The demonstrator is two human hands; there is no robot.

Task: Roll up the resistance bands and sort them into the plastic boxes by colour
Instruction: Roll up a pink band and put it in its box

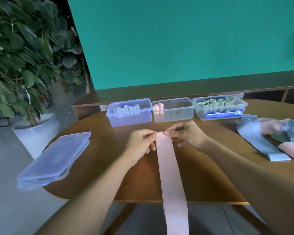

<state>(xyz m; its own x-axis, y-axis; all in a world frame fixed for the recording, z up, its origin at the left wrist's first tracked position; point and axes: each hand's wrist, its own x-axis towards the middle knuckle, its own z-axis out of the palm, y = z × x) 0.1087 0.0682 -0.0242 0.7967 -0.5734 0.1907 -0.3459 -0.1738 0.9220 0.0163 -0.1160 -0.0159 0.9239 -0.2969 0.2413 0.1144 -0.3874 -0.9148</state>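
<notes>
Pink band (170,168) is laid lengthwise along the bench (98,160); its far end is pinched by left hand (140,144) and right hand (185,133); rolling is best kept tight and straight-edged.

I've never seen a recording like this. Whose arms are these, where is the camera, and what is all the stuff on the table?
There is no machine here: a person wears a wide-angle camera on the head, so you look down along their own two bare arms. That is the only picture.

The left hand and right hand each pinch the far end of a long pink band, which lies on the wooden table and hangs over its near edge.

At the back stand three open plastic boxes: the left box holds pale rolls, the middle box a few pink rolls, the right box greenish rolls. A stack of lids lies on the left, overhanging the table edge. A pile of unrolled bands, grey-blue and pink, waits on the right.
</notes>
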